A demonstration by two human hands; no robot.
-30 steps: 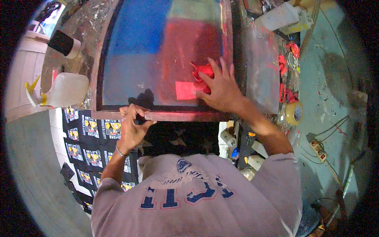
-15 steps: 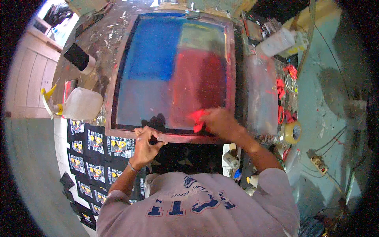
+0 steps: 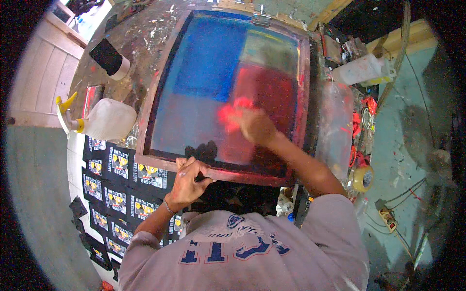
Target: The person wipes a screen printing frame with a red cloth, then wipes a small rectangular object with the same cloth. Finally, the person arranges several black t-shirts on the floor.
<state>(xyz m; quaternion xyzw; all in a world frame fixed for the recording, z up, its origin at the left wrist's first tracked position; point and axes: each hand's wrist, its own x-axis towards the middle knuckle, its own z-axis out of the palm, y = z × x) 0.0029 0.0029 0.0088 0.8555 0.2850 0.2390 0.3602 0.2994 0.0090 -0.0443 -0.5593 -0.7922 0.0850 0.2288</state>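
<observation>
A wood-framed printing screen [image 3: 233,175] lies on the table in front of me, its mesh [image 3: 204,63] coloured blue, olive, grey and red. My left hand [image 3: 191,180] grips the frame's near edge, fingers over the top and thumb low. Against the mesh, around the border of the grey and red areas, my right hand [image 3: 258,127] presses a bunched bright red cloth [image 3: 233,111]. Motion blurs that hand and the cloth, and its fingertips are partly hidden. A metal hinge clamp [image 3: 261,19] sits at the screen's far edge.
To the left stand a white spray bottle [image 3: 110,119] with a yellow trigger and a black phone-like slab [image 3: 107,56]. Printed black fabric pieces [image 3: 119,194] hang or lie below. On the right are a white bottle [image 3: 357,70], a tape roll [image 3: 363,178] and a power strip [image 3: 388,219].
My right hand has moved the red cloth up the mesh and slightly left, away from the near edge. My left hand keeps its hold on the frame. The whole view has shifted and tilted slightly.
</observation>
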